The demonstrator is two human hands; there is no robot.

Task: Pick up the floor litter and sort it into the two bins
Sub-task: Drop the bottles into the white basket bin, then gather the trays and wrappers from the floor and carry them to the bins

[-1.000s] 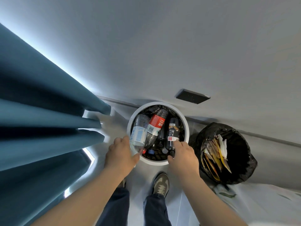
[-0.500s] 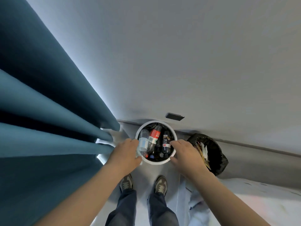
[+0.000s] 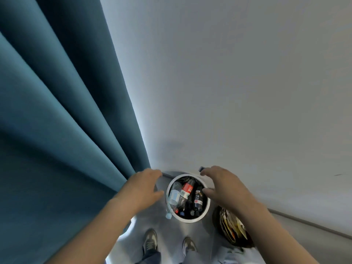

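Where the grey floor [image 3: 168,232] meets the plain wall [image 3: 238,92], teal curtain [image 3: 57,130] at left, the white bin [image 3: 188,220] holds the bottles [image 3: 185,191]; the black bin [image 3: 216,219] just right of it holds wrappers [image 3: 231,225]. Left hand [image 3: 144,185] and right hand [image 3: 222,185] hover either side of the white bin, each grip apart, empty. Versus 0.5 s ago: hands off the rim, spread wider, more wall showing.

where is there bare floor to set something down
Bare floor lies between the white bin, the shoes and the curtain. The white bin is packed with bottles; the black bin beside it is crowded too.
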